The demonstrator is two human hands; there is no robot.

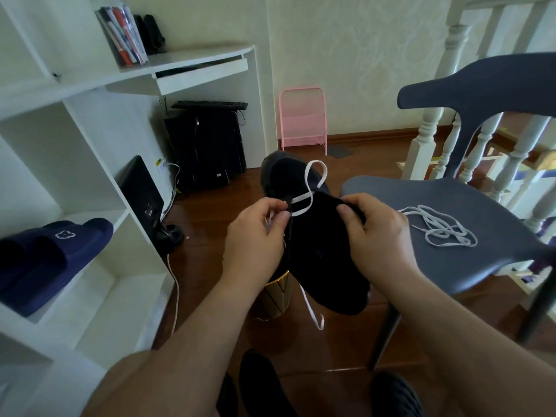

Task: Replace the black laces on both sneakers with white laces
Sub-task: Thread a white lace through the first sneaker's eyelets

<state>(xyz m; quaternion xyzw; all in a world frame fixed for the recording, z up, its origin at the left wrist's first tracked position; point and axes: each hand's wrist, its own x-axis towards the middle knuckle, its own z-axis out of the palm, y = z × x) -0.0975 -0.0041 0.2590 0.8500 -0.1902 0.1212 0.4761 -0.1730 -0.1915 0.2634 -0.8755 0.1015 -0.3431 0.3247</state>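
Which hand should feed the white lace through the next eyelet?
Probably the left hand: it already pinches the white lace at the eyelets, while the right hand grips the black sneaker, steadying it.

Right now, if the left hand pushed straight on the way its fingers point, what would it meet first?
The left hand, pinching the flat white lace, points right toward the black fabric sneaker it already touches, so it would press into the sneaker's lacing area first, probably; depth is unclear.
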